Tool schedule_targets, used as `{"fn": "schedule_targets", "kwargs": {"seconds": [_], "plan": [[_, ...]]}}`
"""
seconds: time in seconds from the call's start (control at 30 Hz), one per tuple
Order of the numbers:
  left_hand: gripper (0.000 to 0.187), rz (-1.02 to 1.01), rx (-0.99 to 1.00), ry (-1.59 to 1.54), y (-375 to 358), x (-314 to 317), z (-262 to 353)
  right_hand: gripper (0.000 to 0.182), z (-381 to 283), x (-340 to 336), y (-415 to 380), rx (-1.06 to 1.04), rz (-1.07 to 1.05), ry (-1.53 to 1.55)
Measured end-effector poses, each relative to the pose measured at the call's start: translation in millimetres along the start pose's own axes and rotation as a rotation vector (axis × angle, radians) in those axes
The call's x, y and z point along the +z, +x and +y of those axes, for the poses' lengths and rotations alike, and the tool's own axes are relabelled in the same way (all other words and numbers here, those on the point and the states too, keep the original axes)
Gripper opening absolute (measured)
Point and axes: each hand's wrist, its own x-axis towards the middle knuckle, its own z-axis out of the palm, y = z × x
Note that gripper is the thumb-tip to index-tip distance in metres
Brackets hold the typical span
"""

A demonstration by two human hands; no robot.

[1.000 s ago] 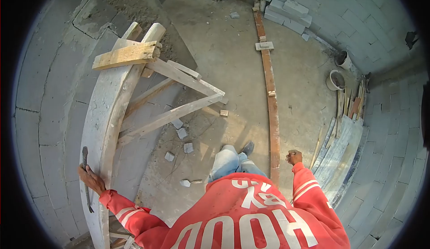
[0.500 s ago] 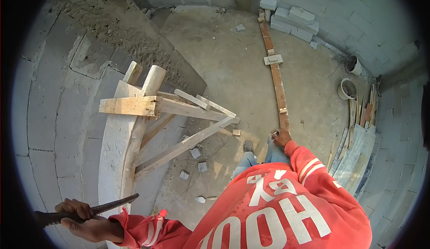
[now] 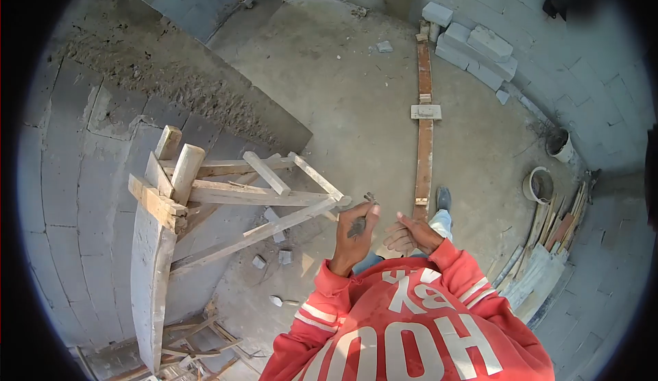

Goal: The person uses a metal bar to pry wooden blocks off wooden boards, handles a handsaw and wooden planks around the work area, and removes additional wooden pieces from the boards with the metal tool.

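In front of my chest, my left hand is closed around a ribbed steel bar. The bar is seen almost end-on, so most of its length does not show. My right hand is just to the right, apart from the bar, with thumb and fingers stretched out and nothing visible in it. Beyond it on the floor lies a long reddish-brown board, with a small pale block across it. To the left of my hands, a wooden trestle frame stands against the wall.
Pale blocks are stacked by the far wall. Two buckets and a pile of wood strips line the right side. Block pieces lie under the trestle, and a sloping concrete slab edges the floor at left.
My left hand has swung from the lower left to in front of my chest, carrying the steel bar. My right hand has come up from near my leg and opened. The view has shifted.
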Motion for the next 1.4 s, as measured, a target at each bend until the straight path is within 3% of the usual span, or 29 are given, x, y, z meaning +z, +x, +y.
{"fn": "schedule_targets", "kwargs": {"seconds": [0.07, 0.1, 0.13, 0.17, 0.2, 0.23, 0.27, 0.3, 0.33, 0.37, 0.4, 0.47, 0.5, 0.53, 0.6, 0.63, 0.67, 0.73, 0.8, 0.83, 0.87, 0.93, 0.97, 1.07, 1.13, 1.2, 1.27, 1.33, 1.4], "plan": [[0.022, -0.146, 0.268, 0.142, 25.6, 77.1, -36.0, 0.037, -2.4, -55.1, 15.3, 0.031, -0.042, 0.391], [0.017, -0.382, 0.146, 0.406, 29.0, 109.1, -46.6, 0.032, -9.3, -97.7, 22.0, 0.005, -0.084, 0.47], [0.017, -0.41, 0.073, 0.388, 25.1, 137.1, -47.3, 0.028, -2.9, -132.4, 26.3, -0.016, -0.111, 0.602], [0.017, -0.407, 0.139, 0.452, 20.0, 168.5, -43.2, 0.022, 23.3, -168.5, 36.7, -0.113, -0.066, 0.395], [0.018, -0.383, 0.244, 0.527, 26.7, 194.8, -44.2, 0.017, 19.4, -203.1, 37.3, 0.163, -0.146, 0.454], [0.029, -0.478, 0.068, 0.577, 16.0, 216.7, -62.3, 0.015, 27.6, -220.2, 44.3, 0.197, 0.111, 0.401], [0.029, -0.489, 0.031, 0.564, 6.2, 236.2, -72.8, 0.014, 39.6, -235.9, 46.1, 0.241, 0.369, 0.334], [0.036, -0.524, -0.166, 0.494, -0.2, 253.8, -83.2, 0.014, 43.9, -255.4, 43.9, 0.275, 0.375, 0.339], [0.043, -0.55, -0.351, 0.421, -5.2, 268.7, -98.2, 0.011, 43.4, -279.3, 45.7, 0.433, 0.37, 0.616], [0.058, -0.528, -0.427, 0.127, -19.4, 279.0, -118.6, 0.009, 44.1, -299.8, 50.7, 0.586, 0.367, 0.891], [0.058, -0.528, -0.455, 0.107, -12.7, 288.8, -119.0, 0.009, 43.4, -305.3, 52.7, 0.615, 0.386, 0.892], [0.061, -0.353, -1.116, -0.698, -8.0, 305.9, -120.2, 0.007, 48.8, -310.5, 64.3, 0.222, 0.593, 0.447], [0.065, -0.137, -1.233, -1.022, -9.4, 318.1, -132.6, 0.004, 55.9, -326.5, 75.4, 0.242, 0.601, 0.48], [0.065, -0.126, -1.273, -1.027, -15.1, 324.9, -143.6, 0.005, 63.8, -342.4, 87.7, 0.228, 0.639, 0.377], [0.044, 0.246, -1.484, -1.375, 13.6, 322.8, -152.9, 0.003, 63.3, -354.0, 112.6, 0.224, 0.621, 0.195], [0.044, 0.261, -1.508, -1.375, 20.9, 329.3, -163.3, 0.004, 55.1, -349.6, 123.5, 0.193, 0.614, 0.081], [0.032, 0.152, -1.566, -1.31, 26.2, 338.8, -172.7, 0.004, 50.1, -339.8, 134.5, 0.132, 0.64, 0.023], [0.034, 0.03, -1.64, -1.251, 16.7, 344.2, -205.9, 0.006, 30.3, -316.5, 143.0, 0.004, 0.673, -0.063], [0.03, -0.407, -1.244, -1.649, -7.4, 340.9, -269.2, 0.015, -8.0, -292.3, 145.6, -0.141, 0.665, -0.083], [0.038, -0.201, -1.485, -1.137, 25.1, 327.8, -233.1, 0.019, -23.9, -279.2, 143.7, -0.205, 0.657, -0.075], [0.038, -0.198, -1.483, -1.15, 37.1, 325.3, -228.2, 0.019, -36.9, -267.0, 145.1, -0.2, 0.657, -0.087], [0.041, -0.029, -1.06, -0.517, 43.6, 323.8, -236.7, 0.022, -48.8, -247.9, 152.4, -0.453, 0.715, -0.039], [0.041, -0.038, -0.876, -0.408, 42.9, 319.7, -254.4, 0.022, -45.6, -244.0, 160.4, -0.439, 0.725, -0.045], [0.038, 0.033, -0.772, -0.422, 19.2, 321.9, -312.8, 0.024, -5.7, -248.4, 186.6, -0.51, 0.646, -0.015], [0.033, 0.049, -0.842, -0.423, -46.4, 340.1, -359.7, 0.027, 70.0, -266.5, 211.1, -0.368, 0.711, -0.144], [0.041, 0.133, -0.824, -0.034, -121.0, 363.5, -378.9, 0.028, 180.5, -297.1, 232.6, -0.165, 0.77, -0.445], [0.031, 0.147, -1.695, -0.775, -137.5, 351.8, -373.7, 0.026, 321.8, -347.5, 245.4, 0.365, 0.658, -0.505], [0.024, -0.039, -1.337, -0.157, -148.1, 356.2, -382.4, 0.027, 305.8, -333.5, 248.2, 0.277, 0.725, -0.43], [0.03, 0.22, -0.458, 0.42, -139.0, 365.2, -374.7, 0.03, 242.3, -309.1, 237.6, 0.194, 0.775, -0.214]]}}
